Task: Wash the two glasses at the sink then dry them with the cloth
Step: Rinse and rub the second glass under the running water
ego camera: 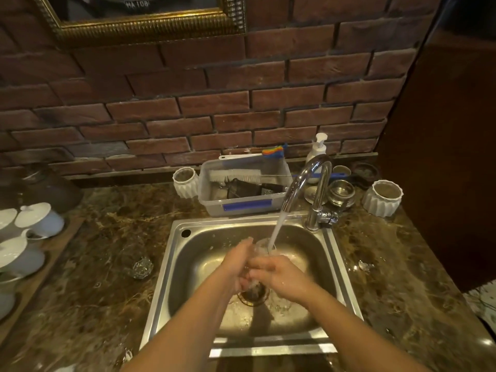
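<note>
- Glass point(261, 247): held over the sink point(182, 253) under the running tap point(312, 181); judged wet, slippery, brittle, light; best gripped round the body, not the rim.
- Left hand point(239, 260) and right hand point(279, 275): both wrapped round it.
- Second glass point(141, 267): on the surface, left of the sink.

A sink point(185, 253) is set into a counter point(107, 264), with a brick wall point(188, 111) behind; a tap point(316, 189) stands at the sink's back right corner; a plastic tub point(241, 202) sits just behind the sink, a cup point(185, 181) to the tub's left; a soap bottle point(318, 147) stands behind the tap; small bowls point(342, 193) and another cup point(382, 197) lie right of the tap; one glass point(139, 264) stands on the counter just left of the sink; both hands, the left hand point(239, 260) and right hand point(279, 275), hold a second glass point(261, 247) over the basin.
</note>
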Available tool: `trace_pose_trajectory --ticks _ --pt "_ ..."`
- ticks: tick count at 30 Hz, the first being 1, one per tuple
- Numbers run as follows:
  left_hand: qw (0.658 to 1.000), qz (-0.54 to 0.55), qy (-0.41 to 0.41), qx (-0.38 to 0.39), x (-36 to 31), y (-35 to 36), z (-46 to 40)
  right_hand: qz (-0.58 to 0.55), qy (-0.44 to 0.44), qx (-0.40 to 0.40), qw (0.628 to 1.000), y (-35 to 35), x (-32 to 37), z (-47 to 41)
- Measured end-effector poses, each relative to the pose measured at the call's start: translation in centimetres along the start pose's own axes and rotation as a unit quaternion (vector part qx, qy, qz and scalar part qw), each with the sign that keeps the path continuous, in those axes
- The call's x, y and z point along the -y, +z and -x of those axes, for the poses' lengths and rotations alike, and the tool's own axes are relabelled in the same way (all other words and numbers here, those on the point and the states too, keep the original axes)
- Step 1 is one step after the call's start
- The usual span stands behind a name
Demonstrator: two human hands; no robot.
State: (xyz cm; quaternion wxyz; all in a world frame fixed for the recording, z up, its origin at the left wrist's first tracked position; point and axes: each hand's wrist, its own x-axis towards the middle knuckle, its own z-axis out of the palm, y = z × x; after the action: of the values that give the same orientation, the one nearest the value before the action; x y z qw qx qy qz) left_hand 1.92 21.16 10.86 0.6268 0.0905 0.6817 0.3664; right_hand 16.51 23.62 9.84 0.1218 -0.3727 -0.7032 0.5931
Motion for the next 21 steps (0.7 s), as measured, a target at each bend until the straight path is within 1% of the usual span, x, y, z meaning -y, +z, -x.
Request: trace_pose_trajectory --ticks 1,2,3,4,5,6,7,8,9,10,11,12,13,15,16,17,18,19,20,21 --pt "0.999 0.001 -0.038 0.022 0.0 -0.5 0.3 0.095 -0.013 -0.026 0.995 0.0 -0.1 -0.2" --pt "0.997 0.017 -0.057 0.041 0.0 -0.4 0.6 0.153 -0.018 -0.048 0.987 0.1 0.2 -0.3" --pt "0.995 0.044 -0.071 0.054 -0.1 0.1 0.9 0.189 -0.017 -0.072 0.979 0.2 0.6 -0.6" --pt "0.992 0.086 -0.074 0.055 -0.1 0.7 1.4 0.195 -0.013 -0.105 0.975 0.4 1.1 -0.9" --pt "0.992 0.109 -0.051 0.041 0.3 1.3 1.5 0.166 0.001 -0.142 0.976 0.5 1.4 -1.2" --pt "0.992 0.119 -0.006 0.029 0.5 1.8 1.8 0.11 0.019 -0.187 0.976 0.5 2.0 -1.4" --pt "0.992 0.115 0.046 0.011 0.7 2.2 1.6 0.035 0.038 -0.227 0.973 0.2 2.4 -1.6" --pt "0.991 0.104 0.089 -0.003 0.8 2.5 1.5 -0.037 0.059 -0.239 0.968 -0.2 2.8 -1.6" --pt "0.989 0.092 0.116 -0.013 0.8 2.6 1.3 -0.093 0.07 -0.219 0.969 -0.7 2.9 -1.5" --pt "0.988 0.088 0.124 -0.027 0.8 2.5 1.1 -0.115 0.063 -0.171 0.977 -1.1 2.8 -1.4" --pt "0.987 0.091 0.126 -0.038 0.6 2.2 1.1 -0.107 0.045 -0.111 0.987 -1.5 2.6 -1.2" --pt "0.986 0.098 0.126 -0.045 0.5 1.8 0.8 -0.077 0.027 -0.047 0.996 -1.6 2.6 -1.1" --pt "0.986 0.098 0.124 -0.053 0.3 1.4 0.5 -0.035 0.017 0.001 0.999 -1.5 2.5 -1.0" --pt "0.986 0.111 0.115 -0.054 0.2 0.8 0.2 0.042 0.028 0.03 0.998 -1.5 2.6 -1.2" --pt "0.986 0.117 0.109 -0.048 0.2 0.6 0.4 0.056 0.027 0.049 0.997 -1.8 2.7 -1.3" --pt "0.986 0.121 0.105 -0.041 0.3 0.5 0.4 0.044 0.031 0.085 0.995 -2.2 2.9 -1.3" --pt "0.987 0.12 0.104 -0.036 0.2 0.6 0.7 -0.013 0.046 0.12 0.992 -2.7 3.0 -1.3" --pt "0.987 0.115 0.108 -0.04 0.2 0.5 0.6 -0.091 0.069 0.137 0.984 -3.1 3.4 -1.1" --pt "0.986 0.11 0.114 -0.044 0.0 0.5 0.8 -0.154 0.086 0.14 0.974 -3.1 3.3 -1.2" --pt "0.986 0.113 0.118 -0.046 -0.1 0.5 0.8 -0.16 0.09 0.123 0.975 -2.8 3.4 -1.1"
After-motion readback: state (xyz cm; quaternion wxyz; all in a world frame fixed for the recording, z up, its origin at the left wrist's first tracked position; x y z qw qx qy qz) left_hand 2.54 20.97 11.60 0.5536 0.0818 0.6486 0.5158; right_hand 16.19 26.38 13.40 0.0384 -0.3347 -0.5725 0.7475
